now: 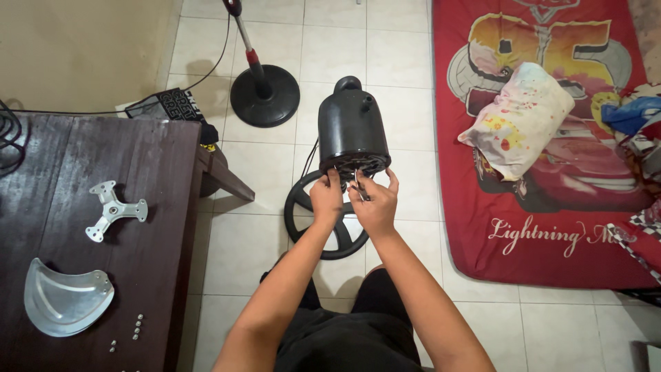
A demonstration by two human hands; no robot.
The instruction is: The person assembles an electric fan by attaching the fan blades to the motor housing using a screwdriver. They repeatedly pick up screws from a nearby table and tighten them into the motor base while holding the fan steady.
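Nearest the camera, the person's forearms reach forward over dark shorts, and both hands meet at the lower, open end of a black, rounded plastic fan motor housing [352, 131]. The left hand [326, 198] grips the housing's bottom rim on its left side, fingers curled onto the edge. The right hand [375, 205] is closed around a thin metal shaft [357, 183] that sticks out of the housing's face, with its fingertips also touching the rim on the right. The housing therefore sits directly above and just beyond the hands, held upright over the pale tiled floor [399, 103].

Beneath the hands lies a black ring-shaped fan base with spokes [342, 242], flat on the tiles.

To the left stands a dark wooden table [158, 207]. On it, closest, rest a curved silver metal fan blade [65, 300] and a few small screws [136, 327]; a little farther lies a silver three-armed metal bracket [113, 209].

Farther off, a round black stand base with a red-and-silver pole [264, 93] stands on the floor. To the right lies a red printed mattress [551, 227] with a white spotted pillow [520, 117] on it.
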